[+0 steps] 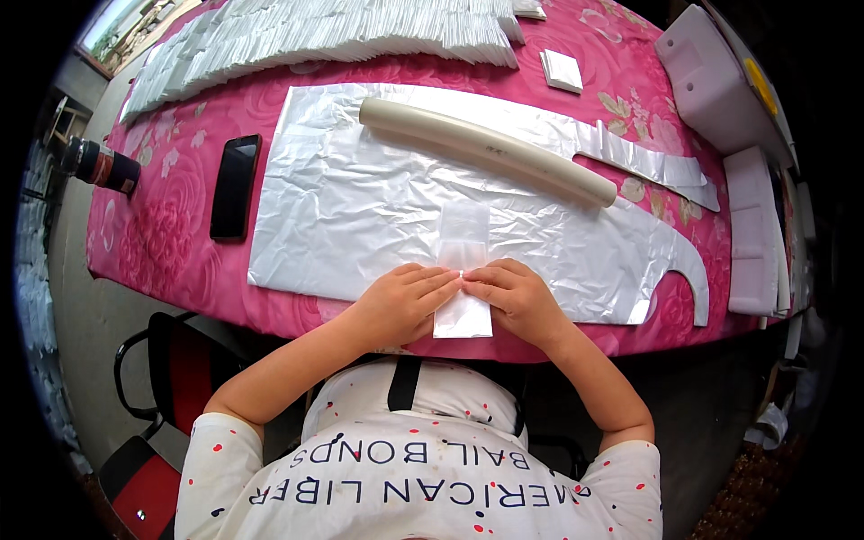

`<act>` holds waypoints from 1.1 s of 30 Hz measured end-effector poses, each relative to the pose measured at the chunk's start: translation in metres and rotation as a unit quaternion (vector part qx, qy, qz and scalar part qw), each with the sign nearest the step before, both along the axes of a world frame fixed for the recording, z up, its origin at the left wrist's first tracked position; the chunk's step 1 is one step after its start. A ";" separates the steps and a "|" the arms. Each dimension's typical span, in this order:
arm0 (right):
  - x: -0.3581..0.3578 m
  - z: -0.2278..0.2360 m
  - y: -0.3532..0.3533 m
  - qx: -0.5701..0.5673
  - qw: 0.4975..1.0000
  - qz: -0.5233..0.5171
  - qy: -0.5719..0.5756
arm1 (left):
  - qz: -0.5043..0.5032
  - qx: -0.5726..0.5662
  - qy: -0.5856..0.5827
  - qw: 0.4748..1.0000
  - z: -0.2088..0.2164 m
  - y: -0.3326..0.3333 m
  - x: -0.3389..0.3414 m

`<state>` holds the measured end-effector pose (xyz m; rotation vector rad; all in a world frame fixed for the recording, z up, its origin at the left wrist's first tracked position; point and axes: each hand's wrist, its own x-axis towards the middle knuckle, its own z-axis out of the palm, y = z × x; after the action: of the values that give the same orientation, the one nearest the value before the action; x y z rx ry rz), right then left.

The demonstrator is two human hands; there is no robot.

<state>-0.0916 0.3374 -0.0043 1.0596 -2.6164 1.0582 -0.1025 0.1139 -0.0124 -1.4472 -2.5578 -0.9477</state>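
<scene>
Near the front edge of the table, my left hand point(405, 301) and my right hand point(516, 299) meet fingertip to fingertip. Between them they pinch a narrow white plastic sheet point(463, 319). Its far part is translucent and lies flat; the near part looks more opaque and hangs toward me, with a fold or crease under my fingertips. Beneath it spreads a large silvery-white plastic bag point(342, 207) with handle-shaped cutouts on its right side. A pale, thick tube point(490, 151) lies slantwise across that bag, beyond my hands.
A pink floral cloth point(171, 225) covers the table. At left are a black phone point(236, 187) and a dark jar point(101, 166). Long rows of folded white packets point(333, 40) fill the back, with a small packet stack point(562, 70) beside them. White foam boxes point(754, 234) line the right edge.
</scene>
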 end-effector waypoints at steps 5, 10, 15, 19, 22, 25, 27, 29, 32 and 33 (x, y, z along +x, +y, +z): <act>-0.008 0.000 0.000 -0.042 0.995 -0.065 -0.066 | 0.072 0.058 -0.120 0.988 0.001 0.007 -0.005; -0.031 0.013 -0.005 -0.064 0.895 -0.226 -0.379 | 0.235 0.071 -0.326 0.913 0.015 0.024 -0.026; -0.046 0.023 -0.006 -0.049 0.836 -0.242 -0.491 | 0.270 0.018 -0.371 0.888 0.021 0.029 -0.041; -0.050 0.024 -0.006 -0.031 0.827 -0.248 -0.503 | 0.254 -0.014 -0.235 0.938 0.023 0.028 -0.037; -0.051 0.022 -0.006 -0.028 0.828 -0.245 -0.504 | 0.195 -0.029 0.013 0.980 0.007 0.034 -0.027; -0.051 0.018 -0.005 -0.045 0.833 -0.245 -0.494 | 0.145 -0.088 0.004 0.985 -0.002 0.052 -0.019; -0.047 0.014 -0.007 -0.062 0.837 -0.250 -0.482 | 0.171 -0.096 -0.004 0.981 -0.015 0.053 -0.018; -0.043 0.015 -0.009 0.002 0.867 -0.254 -0.430 | 0.177 -0.105 -0.021 0.978 -0.017 0.054 -0.018; -0.036 0.025 -0.011 0.073 0.895 -0.263 -0.352 | 0.171 -0.113 -0.043 0.978 -0.016 0.053 -0.021; -0.034 0.028 -0.012 0.093 0.903 -0.266 -0.326 | 0.171 -0.111 -0.043 0.978 -0.017 0.054 -0.020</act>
<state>-0.1257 0.3251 0.0234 -0.0769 -3.2667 1.1740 -0.1222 0.1675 -0.0289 -0.9669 -2.9234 -0.7056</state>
